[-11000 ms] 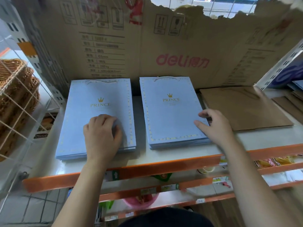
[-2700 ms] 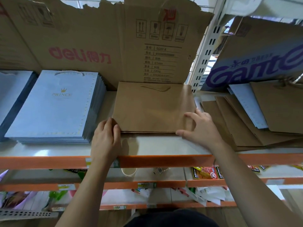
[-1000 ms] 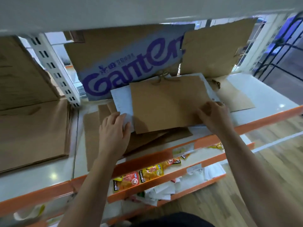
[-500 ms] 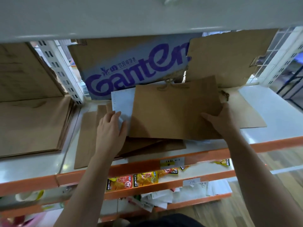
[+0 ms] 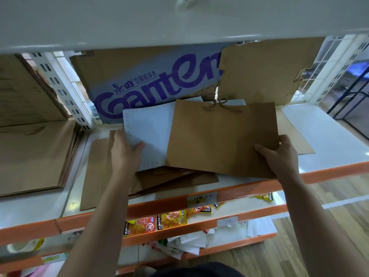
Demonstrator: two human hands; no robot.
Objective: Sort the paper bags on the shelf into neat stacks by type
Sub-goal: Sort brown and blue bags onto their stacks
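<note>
A messy pile of paper bags lies on the white shelf (image 5: 329, 140). On top is a brown kraft bag (image 5: 221, 136) with a twine handle; my right hand (image 5: 279, 154) grips its lower right corner, thumb on top. To its left a light blue bag (image 5: 148, 134) with a dotted border sticks out from under it, and my left hand (image 5: 124, 150) holds its left edge, thumb on its face. Several more brown bags (image 5: 95, 172) lie fanned out beneath. A tidy brown stack (image 5: 34, 156) sits in the bay to the left.
Cardboard sheets line the back: a purple-lettered "Ganten" box panel (image 5: 151, 82) and plain brown cardboard (image 5: 263, 70). A white perforated upright (image 5: 60, 84) divides the two bays. The shelf above overhangs. Snack packets (image 5: 155, 222) lie on the orange-edged lower shelf.
My view moved from the blue stacks to the right bay. Over the last second my right hand slid the top brown bag to the right, uncovering more of the blue bag, which my left hand took hold of.
</note>
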